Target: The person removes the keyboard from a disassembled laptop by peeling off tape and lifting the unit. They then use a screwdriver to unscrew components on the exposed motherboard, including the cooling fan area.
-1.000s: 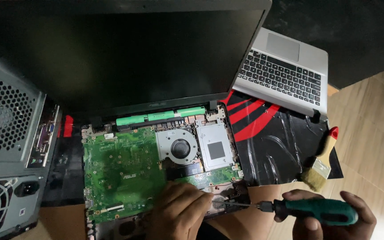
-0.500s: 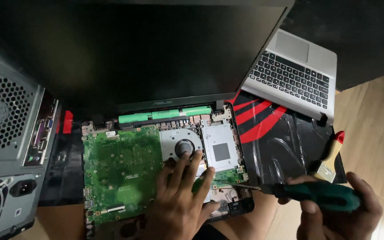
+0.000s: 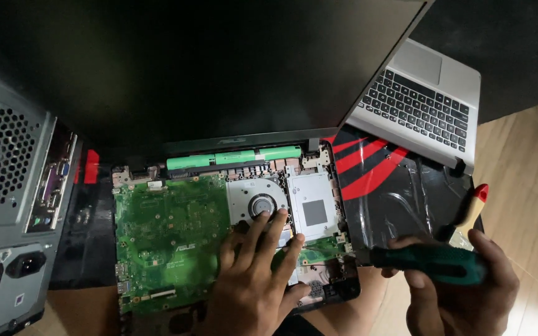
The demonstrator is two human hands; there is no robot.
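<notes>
Left hand now off the screwdriver tip, fingers spread up onto the cooling fan.

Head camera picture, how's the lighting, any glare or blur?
Head view: dim and uneven; the laptop lid is near-black, the green board and wooden floor brighter. Soft glare on the black plastic sheet. The left hand and right hand look sharp.

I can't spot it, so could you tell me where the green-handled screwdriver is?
The green-handled screwdriver is lower right in the head view, held by the right hand beside the opened laptop base.
</notes>
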